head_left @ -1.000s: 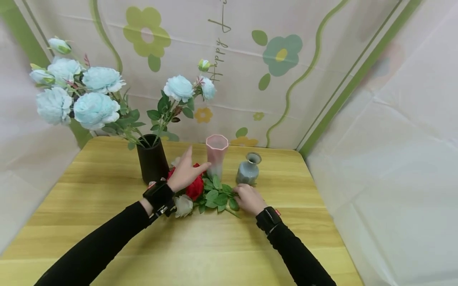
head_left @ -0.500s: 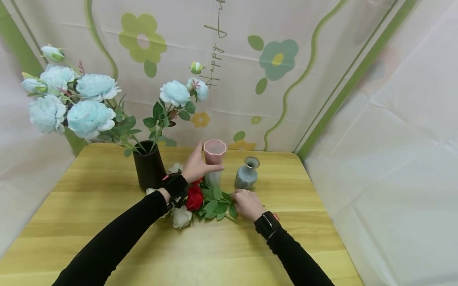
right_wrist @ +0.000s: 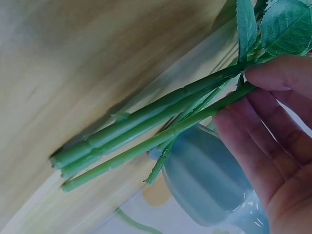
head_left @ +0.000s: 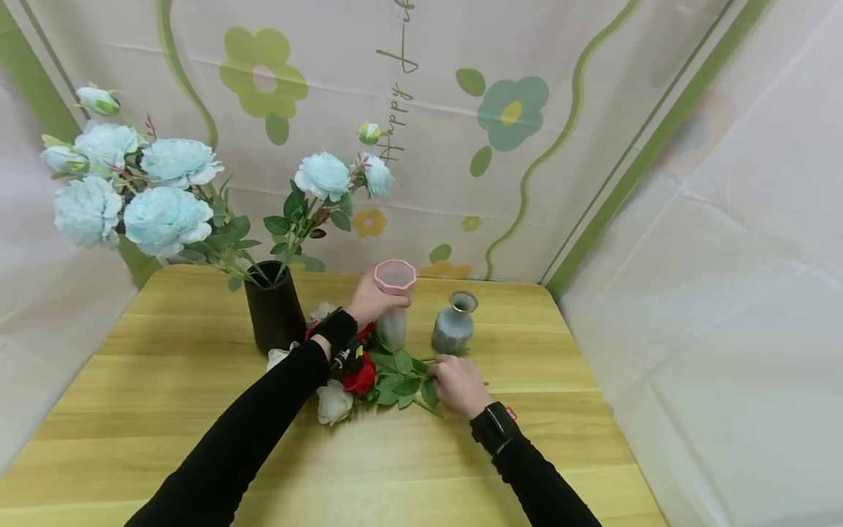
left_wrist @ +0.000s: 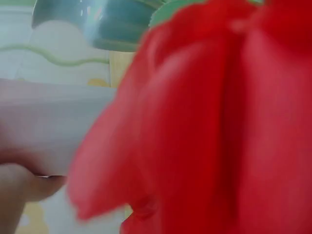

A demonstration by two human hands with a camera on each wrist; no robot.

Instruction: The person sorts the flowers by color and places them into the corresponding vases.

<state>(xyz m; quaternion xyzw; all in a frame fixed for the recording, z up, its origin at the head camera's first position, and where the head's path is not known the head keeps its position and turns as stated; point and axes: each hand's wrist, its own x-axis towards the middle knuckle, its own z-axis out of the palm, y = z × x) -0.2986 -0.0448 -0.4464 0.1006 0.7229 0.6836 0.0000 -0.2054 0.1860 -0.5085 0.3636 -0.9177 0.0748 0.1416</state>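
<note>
My left hand (head_left: 374, 300) grips the upper part of a pink-and-white vase (head_left: 393, 331), fingers round its left side and thumb across the front. The vase stands upright, with its octagonal rim open. My right hand (head_left: 459, 383) pinches a green flower stem (right_wrist: 214, 113) between thumb and fingers, among several stems lying together. These belong to red and white artificial flowers lying on the table, a red rose (head_left: 359, 376) and a white rose (head_left: 334, 402) among them. Part of the bunch is hidden under my left forearm. In the left wrist view, red petals (left_wrist: 195, 126) cover much of the picture.
A small grey-blue vase (head_left: 453, 328) stands just behind my right hand. To the left, a black vase (head_left: 276, 307) holds tall light-blue flowers (head_left: 167, 216) that spread wide. The wooden table (head_left: 421, 468) meets a printed curtain (head_left: 435, 168) at the back.
My left hand has moved right from above the red flowers to the pink-and-white vase, and its fingers have closed round it. My right hand stays at the stems, nearly still.
</note>
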